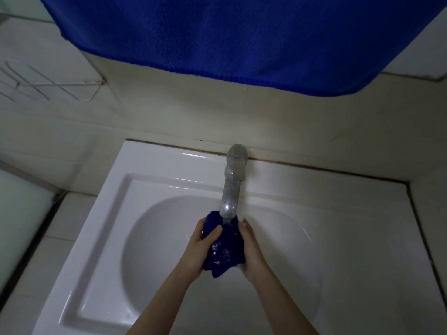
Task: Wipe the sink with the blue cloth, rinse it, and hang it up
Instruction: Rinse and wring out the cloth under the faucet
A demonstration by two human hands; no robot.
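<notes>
A wet, bunched-up blue cloth (223,247) hangs over the bowl of the white sink (101,281), right under the spout of the metal tap (231,189). Water runs from the spout onto the cloth. My left hand (197,250) grips the cloth's left side, thumb across the front. My right hand (252,252) holds its right side, with the fingers wrapped behind the cloth.
A large blue towel (229,37) hangs above the sink across the top of the view, close to the camera. A white wire rack (36,85) is fixed to the tiled wall at left. Tiled counter surrounds the sink.
</notes>
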